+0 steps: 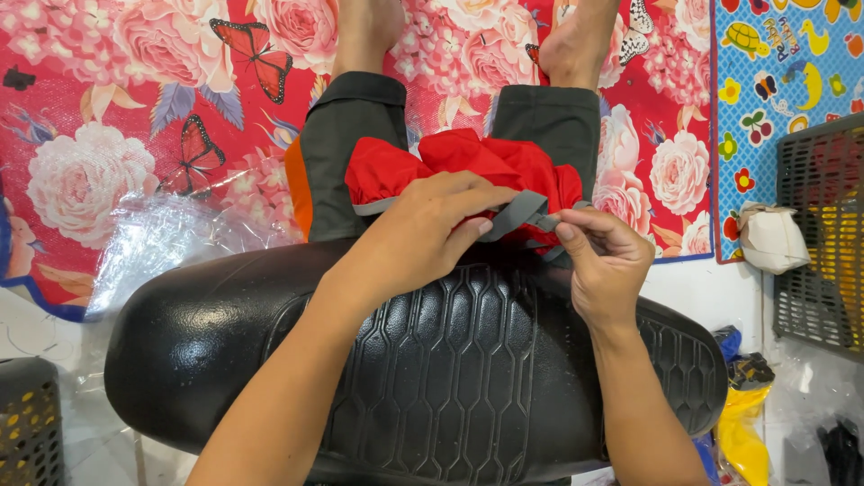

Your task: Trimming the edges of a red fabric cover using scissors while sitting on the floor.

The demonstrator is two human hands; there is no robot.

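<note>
red fabric (468, 166), bunched and edged with grey trim, lies across the person's lap just beyond a black moulded seat cover (450, 360) with a honeycomb pattern. the left hand (423, 234) rests on the red bundle with fingers curled over it, its fingertips meeting a grey strap (522, 214) that runs from the fabric. the right hand (603, 256) pinches the end of that strap between thumb and forefinger, so both hands are closed on the same strap, close together and almost touching. how the strap joins the fabric is hidden under the left hand, and its far end is covered by the right fingers. the black cover's lower edge is cut off by the frame, and both forearms cross over it. dark trousers (360, 153) with an orange stripe show beyond the bundle, and bare feet are cut off at the top edge. a red floral mat (135, 108) with butterflies lies beneath, with crumpled clear plastic (171, 243) on the left. on the right, a dark mesh crate (823, 234) is partly out of view, with a wrapped pale bundle (769, 238) beside it; what it is cannot be made out. yellow and blue items (742, 423) below it are mostly hidden.
</note>
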